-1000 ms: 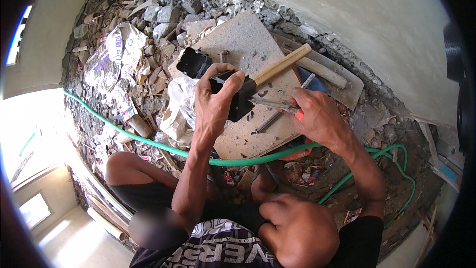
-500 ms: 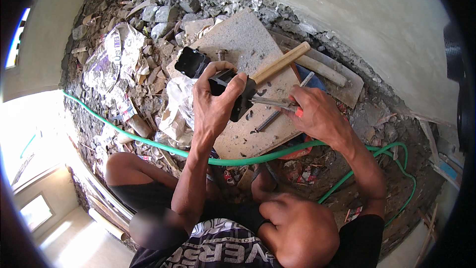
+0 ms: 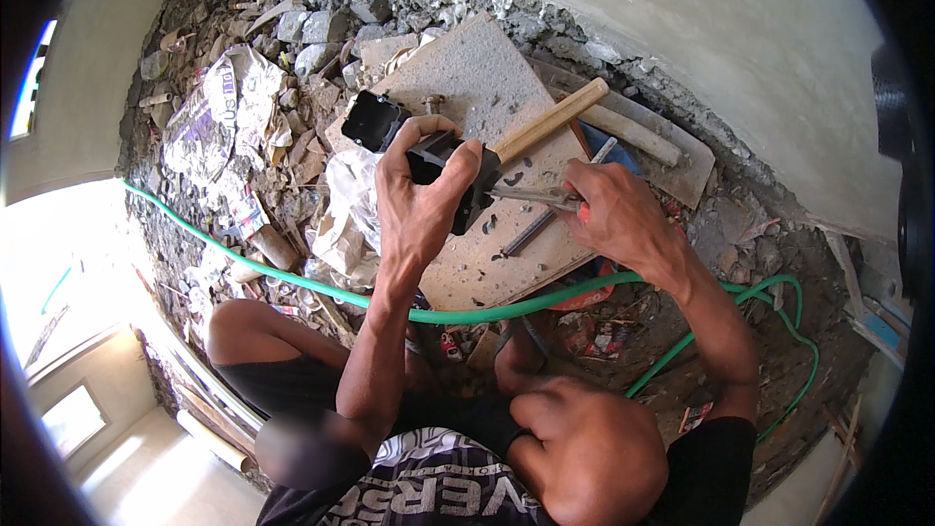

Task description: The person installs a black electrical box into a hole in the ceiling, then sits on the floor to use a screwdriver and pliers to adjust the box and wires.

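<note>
Black plastic junction box (image 3: 450,168) sits clamped in the left hand (image 3: 421,205). Right hand (image 3: 612,216) is closed around pliers (image 3: 534,197), their tips touching the box; a wooden-handled hammer (image 3: 550,120) lies just behind.

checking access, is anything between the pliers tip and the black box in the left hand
Nothing visible: the left hand grips the black box, and the pliers in the right hand reach its side directly, over the concrete slab.
</note>
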`<action>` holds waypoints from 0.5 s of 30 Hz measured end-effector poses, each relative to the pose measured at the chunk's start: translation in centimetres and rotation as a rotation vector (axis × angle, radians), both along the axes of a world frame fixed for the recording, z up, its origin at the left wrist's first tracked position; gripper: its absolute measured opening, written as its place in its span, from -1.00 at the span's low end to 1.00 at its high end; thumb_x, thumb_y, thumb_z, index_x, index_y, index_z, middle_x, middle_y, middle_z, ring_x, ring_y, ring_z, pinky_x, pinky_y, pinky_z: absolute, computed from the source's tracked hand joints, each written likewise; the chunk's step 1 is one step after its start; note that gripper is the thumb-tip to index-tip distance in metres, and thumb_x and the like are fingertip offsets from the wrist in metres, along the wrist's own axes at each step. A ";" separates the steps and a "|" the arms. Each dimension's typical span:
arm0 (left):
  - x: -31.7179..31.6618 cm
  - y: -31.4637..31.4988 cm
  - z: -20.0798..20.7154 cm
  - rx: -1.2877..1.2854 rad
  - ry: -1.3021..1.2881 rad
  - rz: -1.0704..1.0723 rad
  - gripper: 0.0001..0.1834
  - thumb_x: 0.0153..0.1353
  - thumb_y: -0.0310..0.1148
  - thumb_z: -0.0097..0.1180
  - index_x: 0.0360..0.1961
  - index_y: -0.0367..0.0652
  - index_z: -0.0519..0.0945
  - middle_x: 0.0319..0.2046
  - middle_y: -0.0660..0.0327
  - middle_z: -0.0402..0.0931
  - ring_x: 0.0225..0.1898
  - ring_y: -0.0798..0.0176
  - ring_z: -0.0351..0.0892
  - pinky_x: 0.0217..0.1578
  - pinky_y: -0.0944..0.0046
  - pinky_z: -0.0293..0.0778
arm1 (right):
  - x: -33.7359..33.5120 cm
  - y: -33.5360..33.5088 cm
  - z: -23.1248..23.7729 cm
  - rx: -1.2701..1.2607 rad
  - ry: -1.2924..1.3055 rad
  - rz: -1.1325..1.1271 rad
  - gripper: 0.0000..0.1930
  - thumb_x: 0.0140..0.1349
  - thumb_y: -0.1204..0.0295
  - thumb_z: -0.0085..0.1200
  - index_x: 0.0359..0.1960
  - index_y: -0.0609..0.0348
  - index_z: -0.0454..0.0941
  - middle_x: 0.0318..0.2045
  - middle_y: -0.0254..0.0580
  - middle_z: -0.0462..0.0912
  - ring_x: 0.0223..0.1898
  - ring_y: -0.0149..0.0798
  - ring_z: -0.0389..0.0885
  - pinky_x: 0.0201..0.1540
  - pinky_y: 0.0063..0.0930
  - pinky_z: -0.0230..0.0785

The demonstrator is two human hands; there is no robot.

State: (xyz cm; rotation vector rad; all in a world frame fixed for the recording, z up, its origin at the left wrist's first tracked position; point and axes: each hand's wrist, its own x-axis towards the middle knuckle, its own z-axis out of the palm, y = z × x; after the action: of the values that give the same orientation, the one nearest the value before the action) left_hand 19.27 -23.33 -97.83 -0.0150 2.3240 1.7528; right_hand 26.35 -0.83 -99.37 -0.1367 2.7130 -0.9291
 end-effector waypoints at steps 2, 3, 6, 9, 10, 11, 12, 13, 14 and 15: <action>0.0 0.0 -0.2 -0.026 0.012 0.008 -0.56 0.11 -0.09 0.32 -0.17 -0.24 0.62 -0.44 0.21 0.60 -0.44 0.38 0.58 -0.40 0.35 0.50 | -0.1 0.0 -0.2 0.012 0.006 0.003 -0.72 0.10 0.49 0.33 -0.19 0.34 0.58 -0.38 0.25 0.69 -0.25 0.30 0.72 -0.19 0.04 0.58; 0.0 -0.1 -0.2 -0.030 0.001 0.012 -0.56 0.11 -0.08 0.32 -0.17 -0.24 0.62 -0.44 0.21 0.60 -0.44 0.38 0.58 -0.40 0.35 0.50 | -0.1 0.1 -0.3 0.018 0.004 0.005 -0.73 0.09 0.49 0.33 -0.19 0.34 0.59 -0.38 0.25 0.70 -0.25 0.29 0.72 -0.19 0.03 0.59; 0.1 -0.1 -0.4 -0.029 -0.028 0.014 -0.56 0.11 -0.09 0.32 -0.17 -0.24 0.63 -0.43 0.21 0.60 -0.44 0.39 0.57 -0.40 0.35 0.50 | 0.0 0.3 -1.1 0.016 0.036 0.002 -0.77 0.10 0.48 0.32 -0.24 0.33 0.61 -0.41 0.23 0.69 -0.27 0.28 0.72 -0.19 0.02 0.59; 0.0 -0.1 -0.9 0.067 -0.070 0.011 -0.60 0.13 -0.12 0.30 -0.17 -0.25 0.63 -0.42 0.23 0.60 -0.44 0.40 0.57 -0.40 0.35 0.50 | 0.1 0.3 -1.6 -0.082 0.033 0.002 -0.77 0.06 0.48 0.33 -0.32 0.33 0.57 -0.47 0.22 0.64 -0.35 0.28 0.68 -0.28 -0.02 0.52; -0.1 -0.1 -1.1 0.147 -0.100 0.015 -0.61 0.13 -0.14 0.29 -0.17 -0.25 0.63 -0.41 0.24 0.60 -0.44 0.40 0.57 -0.40 0.35 0.50 | 0.0 0.2 -1.7 -0.129 0.024 0.003 -0.76 0.04 0.48 0.33 -0.35 0.34 0.54 -0.48 0.21 0.62 -0.38 0.28 0.66 -0.32 -0.04 0.49; -0.2 -0.2 -1.2 0.228 -0.129 0.019 -0.62 0.14 -0.16 0.28 -0.17 -0.26 0.63 -0.41 0.24 0.60 -0.43 0.40 0.57 -0.40 0.35 0.50 | 0.0 0.3 -1.8 -0.102 0.056 0.001 -0.75 0.06 0.45 0.34 -0.37 0.34 0.53 -0.49 0.20 0.61 -0.40 0.28 0.65 -0.34 -0.05 0.48; -0.3 -0.3 -1.1 0.178 -0.107 -0.003 -0.66 0.20 -0.20 0.25 -0.16 -0.27 0.62 -0.40 0.25 0.60 -0.42 0.40 0.58 -0.37 0.37 0.53 | -0.1 0.4 -1.9 -0.073 0.088 -0.002 -0.74 0.09 0.41 0.36 -0.39 0.35 0.53 -0.51 0.18 0.61 -0.42 0.27 0.64 -0.35 -0.07 0.46; -0.4 -0.3 -1.1 0.250 -0.176 0.014 -0.66 0.23 -0.20 0.25 -0.16 -0.27 0.61 -0.39 0.24 0.60 -0.42 0.40 0.59 -0.36 0.37 0.54 | -0.3 0.4 -1.9 -0.047 0.119 0.000 -0.72 0.12 0.38 0.37 -0.40 0.35 0.53 -0.52 0.17 0.60 -0.44 0.26 0.63 -0.36 -0.08 0.45; -0.6 -0.3 -1.1 0.324 -0.245 0.031 -0.66 0.25 -0.19 0.24 -0.15 -0.27 0.61 -0.39 0.24 0.61 -0.42 0.40 0.59 -0.34 0.38 0.56 | -0.5 0.6 -1.5 -0.088 0.043 -0.008 -0.70 0.15 0.36 0.37 -0.41 0.35 0.53 -0.52 0.17 0.59 -0.43 0.26 0.63 -0.36 -0.07 0.45; -0.7 -0.3 -1.0 0.398 -0.313 0.048 -0.67 0.27 -0.19 0.24 -0.15 -0.27 0.60 -0.38 0.24 0.61 -0.42 0.41 0.59 -0.33 0.38 0.58 | -0.7 1.0 -0.6 -0.128 -0.033 -0.016 -0.68 0.18 0.33 0.37 -0.41 0.35 0.53 -0.52 0.18 0.59 -0.43 0.25 0.63 -0.36 -0.06 0.44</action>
State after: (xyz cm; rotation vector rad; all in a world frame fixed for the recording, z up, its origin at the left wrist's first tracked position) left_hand 18.53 -23.66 -98.85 -0.2594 1.7469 2.0367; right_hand 25.61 0.16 -100.01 -0.1240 2.6283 -1.0998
